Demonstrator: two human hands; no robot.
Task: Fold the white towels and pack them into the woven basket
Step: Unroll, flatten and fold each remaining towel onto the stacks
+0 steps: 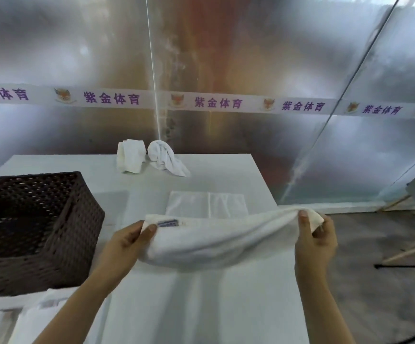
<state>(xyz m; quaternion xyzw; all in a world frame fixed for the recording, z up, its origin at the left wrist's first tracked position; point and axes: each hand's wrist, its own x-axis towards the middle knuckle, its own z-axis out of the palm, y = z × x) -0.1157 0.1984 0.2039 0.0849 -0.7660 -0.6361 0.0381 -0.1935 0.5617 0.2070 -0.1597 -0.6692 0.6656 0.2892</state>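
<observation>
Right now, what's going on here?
A person is folding a white towel over a white table. The left hand pinches one end and the right hand pinches the other, holding it stretched between them. A folded towel lies flat just beyond. Two more towels wait at the far edge. The woven basket sits to the left; no towel is visible inside.

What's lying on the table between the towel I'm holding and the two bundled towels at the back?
One folded towel lying flat on the table; the head view shows bare tabletop beyond it.
</observation>
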